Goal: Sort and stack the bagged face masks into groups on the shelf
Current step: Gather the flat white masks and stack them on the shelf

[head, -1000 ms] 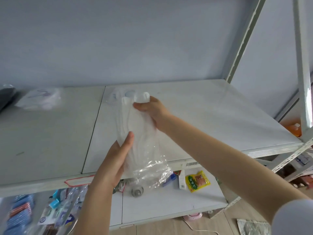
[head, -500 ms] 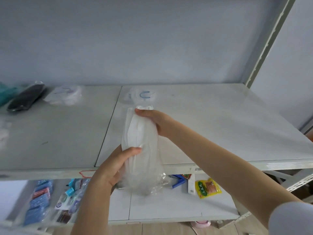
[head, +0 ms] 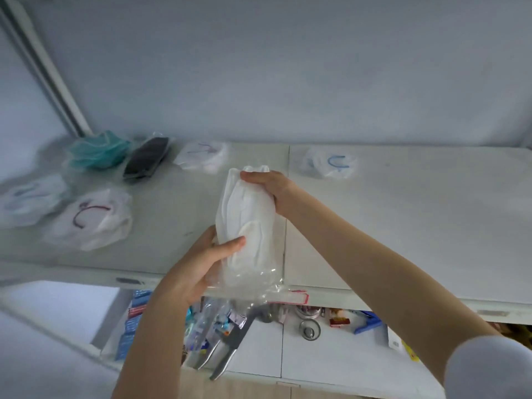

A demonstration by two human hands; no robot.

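Right hand (head: 269, 187) pinches the top and left hand (head: 201, 263) grips the lower part of a clear bag of white masks (head: 247, 226), held above the shelf (head: 403, 226); teal (head: 98, 151), black (head: 146, 159) and white bagged masks (head: 95, 220) lie left.

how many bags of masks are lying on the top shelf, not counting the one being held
6. Teal bag and black bag at back left, white bag beside them, two white bags front left, and one white bag back centre-right. More may lie out of frame.
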